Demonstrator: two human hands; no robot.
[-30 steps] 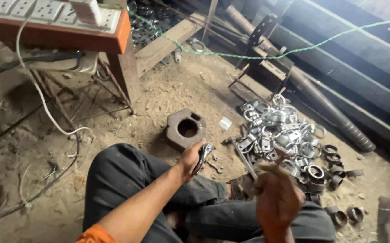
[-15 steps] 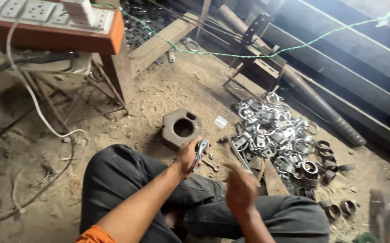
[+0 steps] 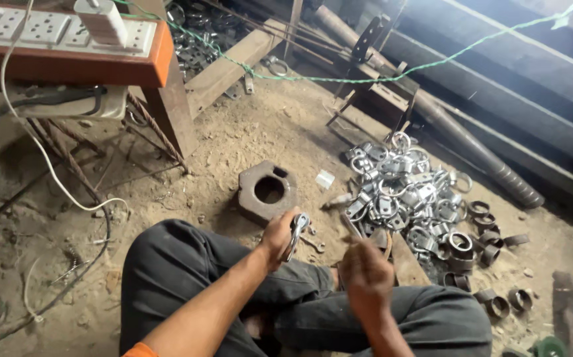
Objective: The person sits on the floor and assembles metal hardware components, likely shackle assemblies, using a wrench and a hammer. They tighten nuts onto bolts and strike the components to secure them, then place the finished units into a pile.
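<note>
Your left hand (image 3: pixel 277 233) pinches a small shiny metal clamp (image 3: pixel 296 231) between thumb and fingers, just above your left knee, near the middle of the scene. The clamp hangs tilted, just near of the heavy rusty block with a round hole (image 3: pixel 266 192) lying on the dirt floor (image 3: pixel 233 142). Your right hand (image 3: pixel 366 274) is raised over your right leg, blurred; its fingers look curled around something thin and dark, but you cannot tell what, or how tight the hold is. To the right sits a pile of shiny clamps (image 3: pixel 399 192), with dark metal rings (image 3: pixel 478 238) scattered beside it, further right. Far left, a white power strip (image 3: pixel 48 26) rests on a red-edged wooden bench (image 3: pixel 161 59). A green string (image 3: pixel 366 79) crosses the far side.
</note>
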